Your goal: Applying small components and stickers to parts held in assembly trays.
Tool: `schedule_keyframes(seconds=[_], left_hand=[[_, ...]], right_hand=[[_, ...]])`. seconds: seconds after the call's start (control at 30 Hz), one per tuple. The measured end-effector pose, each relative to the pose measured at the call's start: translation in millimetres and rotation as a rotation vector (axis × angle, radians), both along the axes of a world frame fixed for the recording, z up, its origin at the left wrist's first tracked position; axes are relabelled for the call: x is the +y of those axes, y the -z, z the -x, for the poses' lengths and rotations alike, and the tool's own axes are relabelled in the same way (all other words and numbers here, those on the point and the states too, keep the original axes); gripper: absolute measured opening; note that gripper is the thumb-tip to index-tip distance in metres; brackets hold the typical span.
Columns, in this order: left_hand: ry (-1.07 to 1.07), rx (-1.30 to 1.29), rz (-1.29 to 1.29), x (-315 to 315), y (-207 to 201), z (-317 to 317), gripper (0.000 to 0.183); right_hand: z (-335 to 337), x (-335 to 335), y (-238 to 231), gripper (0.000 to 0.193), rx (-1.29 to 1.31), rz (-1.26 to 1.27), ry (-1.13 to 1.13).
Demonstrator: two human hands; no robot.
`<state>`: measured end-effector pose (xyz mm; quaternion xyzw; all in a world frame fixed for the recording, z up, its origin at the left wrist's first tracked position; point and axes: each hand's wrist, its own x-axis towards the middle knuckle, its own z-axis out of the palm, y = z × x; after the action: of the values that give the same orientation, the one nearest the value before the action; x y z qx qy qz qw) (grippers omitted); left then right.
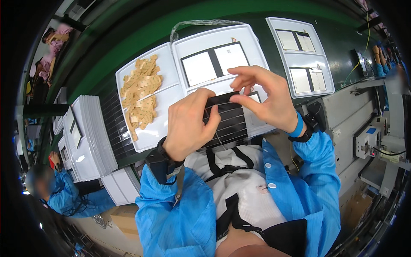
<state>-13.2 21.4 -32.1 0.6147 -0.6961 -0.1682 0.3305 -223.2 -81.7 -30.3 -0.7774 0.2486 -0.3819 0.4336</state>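
A flat black piece (pixel 222 99), seen nearly edge-on, is held up in front of me between my hands. My left hand (pixel 190 122) grips its left end, with the thumb underneath and the fingers bent over the top. My right hand (pixel 267 96) is at the other end; its thumb rests against the piece, the other fingers curl near it and the index finger is raised. Just beyond is a white tray (pixel 180 60) with a flat white-and-black pack (pixel 214 65) in it. Part of another pack (pixel 255 97) shows behind my right hand.
Tan paper-like strips (pixel 143 92) are heaped in a white tray on the left. Stacked white trays (pixel 92 137) stand farther left, near a co-worker in a blue sleeve (pixel 64 195). At the right, another tray (pixel 305 61) holds two packs. Dark, lined surface (pixel 233 124) lies under my hands.
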Motion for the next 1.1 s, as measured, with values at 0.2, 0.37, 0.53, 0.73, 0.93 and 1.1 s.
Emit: schedule_keyframes(seconds=[0.2,0.37,0.53,0.73,0.93,1.1], left_hand=[[0.013,0.075,-0.099,-18,11,-1,0.027],[0.048,0.037,-0.299,-43,7,-8,0.042],[0.034,-0.150,-0.098,-80,17,-8,0.037],[-0.063,-0.235,0.085,-111,60,-13,0.036],[-0.053,-0.208,0.114,-114,68,-17,0.039],[-0.047,-0.239,0.020,-113,64,-18,0.041]], right_hand=[[5,-8,0,0.041,0.105,0.188,0.003],[11,-28,-13,0.035,0.028,0.598,0.130],[9,-113,-8,0.038,0.117,0.055,0.165],[-18,-160,44,0.040,0.256,-0.304,0.064],[-28,-167,51,0.044,0.287,-0.332,0.079],[-26,-168,52,0.048,0.274,-0.381,0.065]])
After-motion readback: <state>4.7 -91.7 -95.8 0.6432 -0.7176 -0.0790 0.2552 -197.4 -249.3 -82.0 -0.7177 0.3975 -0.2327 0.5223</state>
